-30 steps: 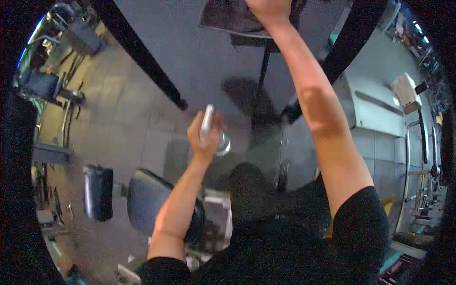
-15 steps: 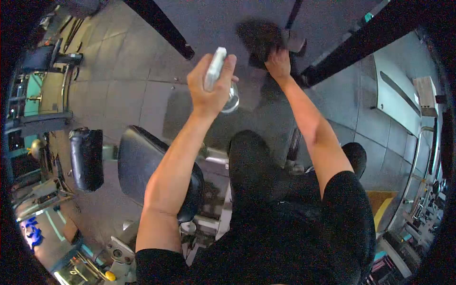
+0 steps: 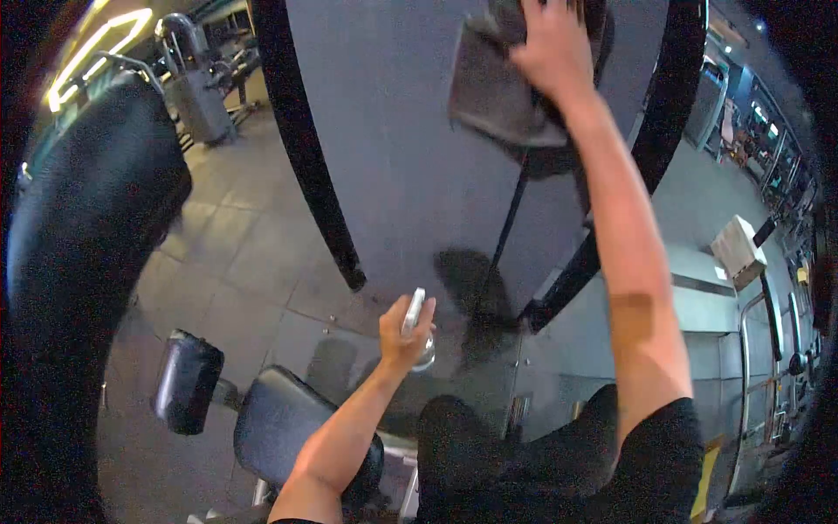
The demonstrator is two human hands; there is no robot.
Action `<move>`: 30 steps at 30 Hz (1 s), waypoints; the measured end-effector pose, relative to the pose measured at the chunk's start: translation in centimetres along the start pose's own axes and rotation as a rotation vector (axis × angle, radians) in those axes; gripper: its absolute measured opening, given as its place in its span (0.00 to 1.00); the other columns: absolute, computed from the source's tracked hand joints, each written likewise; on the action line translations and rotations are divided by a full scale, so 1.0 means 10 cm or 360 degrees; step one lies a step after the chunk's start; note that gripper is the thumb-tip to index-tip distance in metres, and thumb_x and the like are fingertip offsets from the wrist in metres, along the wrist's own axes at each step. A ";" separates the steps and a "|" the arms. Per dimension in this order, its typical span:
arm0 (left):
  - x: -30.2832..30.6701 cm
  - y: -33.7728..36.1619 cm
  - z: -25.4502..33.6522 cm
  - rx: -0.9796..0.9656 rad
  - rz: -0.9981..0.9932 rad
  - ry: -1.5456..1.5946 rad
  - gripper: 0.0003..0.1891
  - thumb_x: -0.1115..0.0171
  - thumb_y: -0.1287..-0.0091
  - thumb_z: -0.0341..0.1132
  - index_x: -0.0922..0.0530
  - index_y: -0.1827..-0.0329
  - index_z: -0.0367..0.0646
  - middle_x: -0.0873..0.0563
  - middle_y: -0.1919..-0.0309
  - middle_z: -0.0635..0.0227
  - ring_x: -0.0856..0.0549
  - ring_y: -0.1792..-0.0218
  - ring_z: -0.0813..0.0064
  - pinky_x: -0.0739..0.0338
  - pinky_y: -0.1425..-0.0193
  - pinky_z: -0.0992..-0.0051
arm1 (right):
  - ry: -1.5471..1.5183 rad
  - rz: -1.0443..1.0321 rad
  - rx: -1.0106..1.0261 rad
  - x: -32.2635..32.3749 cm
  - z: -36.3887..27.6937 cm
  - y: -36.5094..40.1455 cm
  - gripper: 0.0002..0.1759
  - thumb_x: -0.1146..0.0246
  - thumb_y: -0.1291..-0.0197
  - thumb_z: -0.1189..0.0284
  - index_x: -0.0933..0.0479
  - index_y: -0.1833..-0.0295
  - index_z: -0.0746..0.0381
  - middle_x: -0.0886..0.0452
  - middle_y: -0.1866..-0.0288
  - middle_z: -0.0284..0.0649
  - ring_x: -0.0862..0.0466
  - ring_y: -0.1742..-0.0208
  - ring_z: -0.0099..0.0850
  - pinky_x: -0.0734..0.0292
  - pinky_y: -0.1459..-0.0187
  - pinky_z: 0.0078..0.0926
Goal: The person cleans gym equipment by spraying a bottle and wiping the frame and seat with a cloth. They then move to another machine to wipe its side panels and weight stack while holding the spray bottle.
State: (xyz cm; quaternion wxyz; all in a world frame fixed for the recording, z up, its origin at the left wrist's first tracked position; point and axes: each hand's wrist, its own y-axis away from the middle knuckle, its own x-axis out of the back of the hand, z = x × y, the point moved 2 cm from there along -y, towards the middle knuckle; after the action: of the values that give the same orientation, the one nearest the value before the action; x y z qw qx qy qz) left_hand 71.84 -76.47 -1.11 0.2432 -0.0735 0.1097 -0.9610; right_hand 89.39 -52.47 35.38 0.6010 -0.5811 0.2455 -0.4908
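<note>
My left hand (image 3: 403,336) is wrapped round a spray bottle (image 3: 415,312) with a white top, and part of its clear body shows below the fingers. It is low in front of me, above my knees. Far up and to the right, my right hand (image 3: 559,52) is on a dark cloth (image 3: 497,92), which hangs down below the fingers; the fingertips reach the top edge of the view. Behind the cloth stands a tall, smooth grey panel (image 3: 393,157) between two dark posts. A dark shadow or reflection (image 3: 476,284) shows lower on the panel.
A black padded seat (image 3: 288,419) and a smaller black roller pad (image 3: 188,380) are at lower left. A large black pad (image 3: 96,201) looms close at the left edge. To the right stand a pale machine cover (image 3: 707,293) and metal frames. Grey tiles (image 3: 227,231) cover the floor.
The view has tilted up. My right hand has gone from low near the panel's foot to high up on it with the cloth. My left hand keeps holding the spray bottle.
</note>
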 end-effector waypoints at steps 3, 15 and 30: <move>0.01 -0.03 0.02 -0.0090 0.0013 0.0057 0.11 0.29 0.27 0.37 0.18 0.62 0.38 0.15 0.73 0.70 0.13 0.74 0.80 0.17 0.70 0.75 | -0.0003 0.0320 0.0172 0.22 0.00 -1.11 0.44 0.30 0.47 0.65 0.32 0.24 0.66 0.25 0.34 0.60 0.24 0.34 0.55 0.29 0.32 0.50; 0.02 0.01 0.20 0.0095 0.0093 0.0208 0.09 0.29 0.28 0.35 0.16 0.62 0.39 0.14 0.75 0.71 0.14 0.75 0.83 0.22 0.73 0.78 | -0.0164 -0.0185 0.0278 -0.17 -0.70 0.17 0.42 0.30 0.49 0.64 0.29 0.25 0.64 0.19 0.43 0.51 0.19 0.42 0.48 0.29 0.33 0.52; 0.02 0.02 0.30 0.0167 0.0103 0.0032 0.12 0.28 0.27 0.37 0.15 0.53 0.36 0.12 0.66 0.69 0.12 0.71 0.78 0.16 0.67 0.77 | -0.0931 -0.1217 0.1115 -1.88 -1.95 5.10 0.29 0.53 0.25 0.72 0.37 0.21 0.63 0.42 0.15 0.48 0.40 0.15 0.39 0.45 0.16 0.36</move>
State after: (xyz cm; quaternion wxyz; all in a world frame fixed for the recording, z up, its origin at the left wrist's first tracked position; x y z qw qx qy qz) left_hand 72.36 -77.24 1.71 0.2766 -0.0476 0.0640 -0.9577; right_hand 80.54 -52.96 -21.66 0.5802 -0.5065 -0.3335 -0.5437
